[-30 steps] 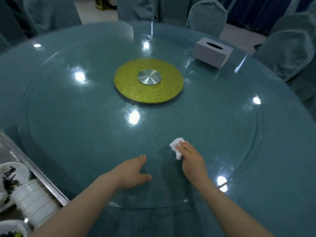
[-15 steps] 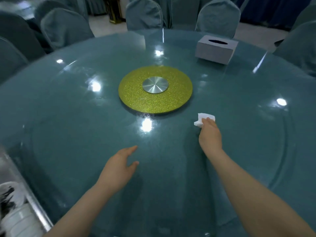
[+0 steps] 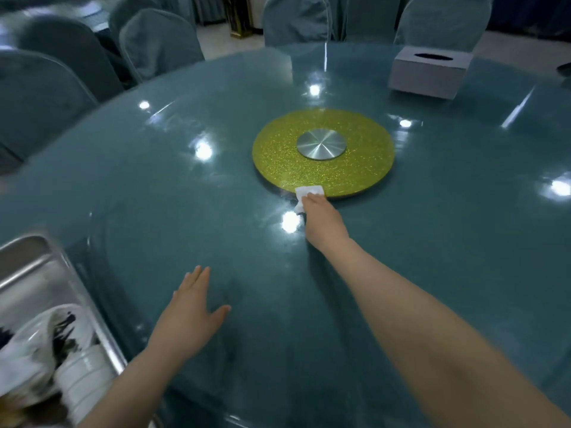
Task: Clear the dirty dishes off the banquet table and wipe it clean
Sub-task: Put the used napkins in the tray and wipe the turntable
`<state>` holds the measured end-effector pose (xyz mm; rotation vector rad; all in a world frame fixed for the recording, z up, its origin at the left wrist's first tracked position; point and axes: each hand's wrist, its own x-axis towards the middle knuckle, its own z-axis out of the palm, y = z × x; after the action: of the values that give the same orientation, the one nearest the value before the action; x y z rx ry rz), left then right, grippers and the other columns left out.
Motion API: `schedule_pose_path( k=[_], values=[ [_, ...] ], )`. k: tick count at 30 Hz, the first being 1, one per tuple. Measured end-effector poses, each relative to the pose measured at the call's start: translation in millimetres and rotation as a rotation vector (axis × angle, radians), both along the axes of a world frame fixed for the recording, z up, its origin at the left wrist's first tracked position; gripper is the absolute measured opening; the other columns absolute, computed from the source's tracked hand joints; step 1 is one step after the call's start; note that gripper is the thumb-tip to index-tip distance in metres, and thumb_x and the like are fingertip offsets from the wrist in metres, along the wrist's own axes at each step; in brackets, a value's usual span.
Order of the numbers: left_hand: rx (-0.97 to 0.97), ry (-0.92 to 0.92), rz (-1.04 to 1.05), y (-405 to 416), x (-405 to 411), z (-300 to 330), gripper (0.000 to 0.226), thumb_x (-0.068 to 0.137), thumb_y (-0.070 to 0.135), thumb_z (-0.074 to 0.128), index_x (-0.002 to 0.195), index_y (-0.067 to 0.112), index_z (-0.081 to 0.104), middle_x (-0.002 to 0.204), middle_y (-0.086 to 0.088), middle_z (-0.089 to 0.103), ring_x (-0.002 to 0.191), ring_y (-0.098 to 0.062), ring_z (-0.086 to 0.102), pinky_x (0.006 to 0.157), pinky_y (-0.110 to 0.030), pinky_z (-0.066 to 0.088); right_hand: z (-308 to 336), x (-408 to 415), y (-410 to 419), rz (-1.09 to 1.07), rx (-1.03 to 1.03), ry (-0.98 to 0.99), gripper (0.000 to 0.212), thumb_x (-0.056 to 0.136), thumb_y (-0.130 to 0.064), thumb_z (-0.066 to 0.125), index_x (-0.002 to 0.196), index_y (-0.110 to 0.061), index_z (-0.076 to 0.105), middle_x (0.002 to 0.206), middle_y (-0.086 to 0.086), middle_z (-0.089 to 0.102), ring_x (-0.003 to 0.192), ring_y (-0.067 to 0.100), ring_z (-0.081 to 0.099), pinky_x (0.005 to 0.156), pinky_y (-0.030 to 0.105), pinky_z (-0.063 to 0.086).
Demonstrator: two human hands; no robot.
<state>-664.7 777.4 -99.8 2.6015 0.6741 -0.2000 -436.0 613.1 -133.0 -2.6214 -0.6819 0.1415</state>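
Two bare hands are over the big round desk [image 3: 123, 186]. One right hand [image 3: 324, 222] is stretched far out, and its fingers press down on one small white cloth [image 3: 307, 194]. I cannot tell if the fingers are curled round the cloth or just flat on top of it. The cloth lies on the blue-green glass, touching the near edge of one round yellow glitter plate [image 3: 278, 156] in the middle of the desk. That plate has one shiny silver disc [image 3: 321, 143] in its center.

One left hand [image 3: 188, 316] lies flat on the glass near the person, fingers straight and a bit spread, thumb out to the side. It holds nothing.

One gray tissue box [image 3: 428, 75] sits on the far right side of the desk, well apart from both hands.

At the lower left, one metal tray [image 3: 34, 267] sits beside the desk edge. It holds white dishes [image 3: 40, 350] with dark marks on them, and they are too blurry to count.

About five chairs [image 3: 157, 41] in blue-green covers stand around the far side of the desk. Bright light spots shine on the glass.
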Motion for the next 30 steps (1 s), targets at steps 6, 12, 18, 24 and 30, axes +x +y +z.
schedule_pose_path(
  k=[6,12,18,24,30],
  values=[
    [-0.017,-0.083,0.025,2,-18,9,0.071,0.091,0.029,0.06,0.149,0.015,0.023,0.157,0.002,0.023,0.145,-0.011,0.014,0.112,-0.022,0.015,3,-40,33,0.234,-0.039,0.025,0.048,0.086,0.003,0.045,0.133,-0.006,0.048,0.144,0.008,0.04,0.132,0.025,0.035,0.102,0.032,0.032],
    [-0.007,-0.112,0.053,-3,-42,23,0.058,0.09,0.021,0.061,0.144,0.018,0.039,0.147,-0.001,0.042,0.138,-0.016,0.037,0.108,-0.022,0.024,7,-88,30,0.344,-0.054,0.09,0.053,0.085,0.007,0.043,0.136,-0.007,0.046,0.147,0.006,0.037,0.135,0.025,0.034,0.105,0.039,0.036],
    [-0.063,-0.128,0.088,-8,-78,44,0.05,0.086,0.016,0.064,0.135,0.017,0.052,0.133,-0.005,0.058,0.125,-0.019,0.052,0.101,-0.026,0.037,10,-147,-6,0.4,-0.072,0.142,0.061,0.084,0.01,0.037,0.14,-0.014,0.042,0.153,-0.001,0.031,0.14,0.019,0.028,0.107,0.036,0.034],
    [-0.162,-0.171,0.084,-21,-110,64,0.047,0.088,0.014,0.062,0.134,0.014,0.053,0.136,-0.004,0.056,0.127,-0.018,0.05,0.106,-0.028,0.036,12,-217,-63,0.42,-0.045,0.159,0.059,0.087,0.01,0.035,0.139,-0.016,0.045,0.154,-0.007,0.03,0.143,0.011,0.022,0.111,0.025,0.027],
    [-0.218,-0.162,0.049,-36,-133,77,0.043,0.09,0.01,0.06,0.132,0.007,0.054,0.135,-0.007,0.056,0.126,-0.017,0.052,0.106,-0.026,0.034,29,-241,-89,0.328,-0.251,0.117,0.051,0.081,0.011,0.038,0.116,-0.019,0.061,0.122,-0.003,0.054,0.109,0.027,0.048,0.072,0.026,0.031]
  ],
)
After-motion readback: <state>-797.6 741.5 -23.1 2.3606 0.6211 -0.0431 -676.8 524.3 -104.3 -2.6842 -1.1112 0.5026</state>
